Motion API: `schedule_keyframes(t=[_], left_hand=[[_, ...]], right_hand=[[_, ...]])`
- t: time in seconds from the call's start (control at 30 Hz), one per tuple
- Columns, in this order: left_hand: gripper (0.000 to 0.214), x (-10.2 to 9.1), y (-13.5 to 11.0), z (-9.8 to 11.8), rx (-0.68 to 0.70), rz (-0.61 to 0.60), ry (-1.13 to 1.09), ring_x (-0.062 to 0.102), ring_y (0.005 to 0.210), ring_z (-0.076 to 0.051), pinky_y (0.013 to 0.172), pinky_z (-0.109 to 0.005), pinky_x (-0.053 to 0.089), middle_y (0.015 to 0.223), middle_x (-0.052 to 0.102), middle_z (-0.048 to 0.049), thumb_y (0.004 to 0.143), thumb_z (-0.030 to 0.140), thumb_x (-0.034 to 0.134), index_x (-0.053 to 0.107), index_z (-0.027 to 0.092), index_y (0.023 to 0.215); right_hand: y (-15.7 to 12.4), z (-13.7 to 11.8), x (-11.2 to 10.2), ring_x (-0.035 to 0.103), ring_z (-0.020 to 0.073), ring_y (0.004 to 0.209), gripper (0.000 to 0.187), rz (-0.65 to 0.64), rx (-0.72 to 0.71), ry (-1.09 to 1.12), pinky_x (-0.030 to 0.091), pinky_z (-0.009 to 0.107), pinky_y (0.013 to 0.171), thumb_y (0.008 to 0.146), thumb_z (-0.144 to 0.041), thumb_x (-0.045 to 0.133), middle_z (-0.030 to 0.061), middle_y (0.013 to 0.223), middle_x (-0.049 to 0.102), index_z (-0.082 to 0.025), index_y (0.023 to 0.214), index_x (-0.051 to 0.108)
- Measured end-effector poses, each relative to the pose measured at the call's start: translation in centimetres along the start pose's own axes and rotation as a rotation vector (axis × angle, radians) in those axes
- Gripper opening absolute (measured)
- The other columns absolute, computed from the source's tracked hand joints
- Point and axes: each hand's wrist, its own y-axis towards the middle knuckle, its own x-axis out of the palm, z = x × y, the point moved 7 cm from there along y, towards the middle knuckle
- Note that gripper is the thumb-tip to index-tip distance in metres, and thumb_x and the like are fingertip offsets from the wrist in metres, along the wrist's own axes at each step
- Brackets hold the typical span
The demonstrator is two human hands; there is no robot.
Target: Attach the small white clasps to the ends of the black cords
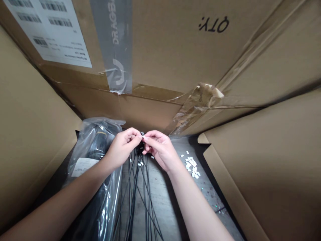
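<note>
My left hand (pixel 124 146) and my right hand (pixel 161 147) meet fingertip to fingertip, each in a closed pinch. Where they touch, a small white connector (pixel 143 136) shows at my right thumb and fingertips. What my left fingers grip is too small and covered to make out. Below both hands lies a loose bundle of thin black wires (pixel 136 190) running toward me, several with a white connector such as this one (pixel 141 163) at the far end. Part of the bundle's far end is hidden behind my fingers.
A clear plastic bag (pixel 84 142) of black wires lies left, partly under my left forearm. Right of my right wrist, small white connectors (pixel 192 165) are heaped on the grey surface (pixel 160 197). A taped cardboard box (pixel 160 60) stands behind; cardboard panels (pixel 263 160) flank both sides.
</note>
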Motion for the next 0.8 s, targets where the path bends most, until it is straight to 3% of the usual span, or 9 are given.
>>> schedule_keyframes(t=[0.63,0.8], left_hand=[[0.022,0.18,0.04,0.10,0.007,-0.013,-0.004,0.053,0.063,-0.009,0.062,-0.022,0.042,0.068,0.060,0.0016,0.086,0.035,0.061,0.059,0.015,0.078],[0.021,0.30,0.10,-0.04,0.010,-0.034,-0.030,0.056,0.065,-0.010,0.064,-0.022,0.044,0.070,0.063,0.0006,0.087,0.035,0.061,0.061,0.014,0.081]], right_hand=[[0.00,0.21,-0.09,0.051,0.0066,0.048,0.024,-0.006,0.020,-0.005,0.054,0.019,0.045,0.062,-0.029,0.088,-0.0049,0.052,0.057,-0.017,0.074,0.071],[0.01,0.30,-0.12,0.051,0.0057,0.050,0.027,-0.002,0.041,0.003,0.055,0.020,0.046,0.059,-0.027,0.089,-0.0044,0.060,0.060,-0.017,0.079,0.073]])
